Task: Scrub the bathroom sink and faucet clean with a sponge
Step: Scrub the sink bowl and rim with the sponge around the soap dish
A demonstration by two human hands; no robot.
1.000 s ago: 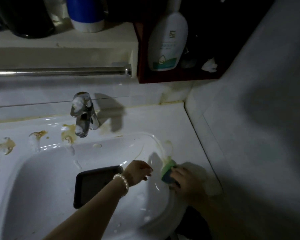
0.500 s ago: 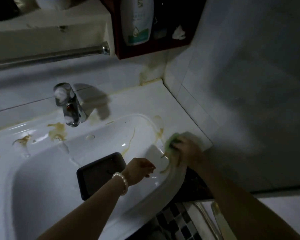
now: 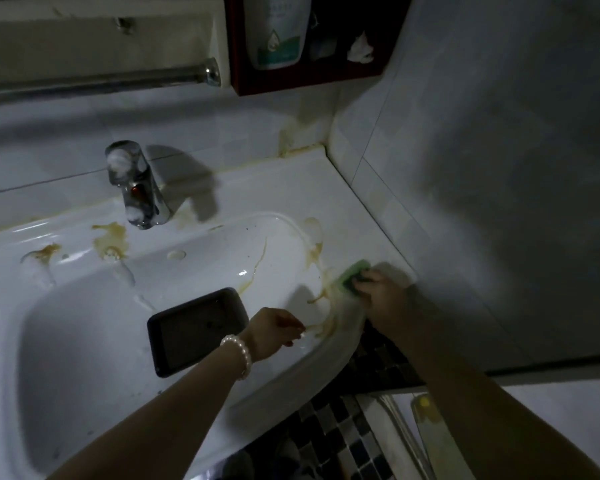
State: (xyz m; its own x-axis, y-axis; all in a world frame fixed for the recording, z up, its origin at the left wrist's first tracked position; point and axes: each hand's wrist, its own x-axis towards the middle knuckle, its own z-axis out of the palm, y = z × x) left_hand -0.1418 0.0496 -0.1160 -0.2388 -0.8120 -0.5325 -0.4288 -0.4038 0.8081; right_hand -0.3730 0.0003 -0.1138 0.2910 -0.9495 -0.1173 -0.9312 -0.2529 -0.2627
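A white sink streaked with brown-yellow stains fills the view. Its chrome faucet stands at the back rim, with foam on top. My right hand grips a green sponge and presses it on the sink's right rim, beside smeared brown streaks. My left hand, with a pearl bracelet on the wrist, hovers over the basin's right side with loosely curled fingers and holds nothing that I can see.
A dark rectangular tray-like object lies inside the basin. Behind are a metal towel bar and a red shelf holding a white bottle. A tiled wall closes the right side; mosaic floor tiles lie below.
My right hand has slid the sponge along the right rim, leaving smeared brown streaks beside it. My view has tilted down and left. My left hand has stayed over the basin.
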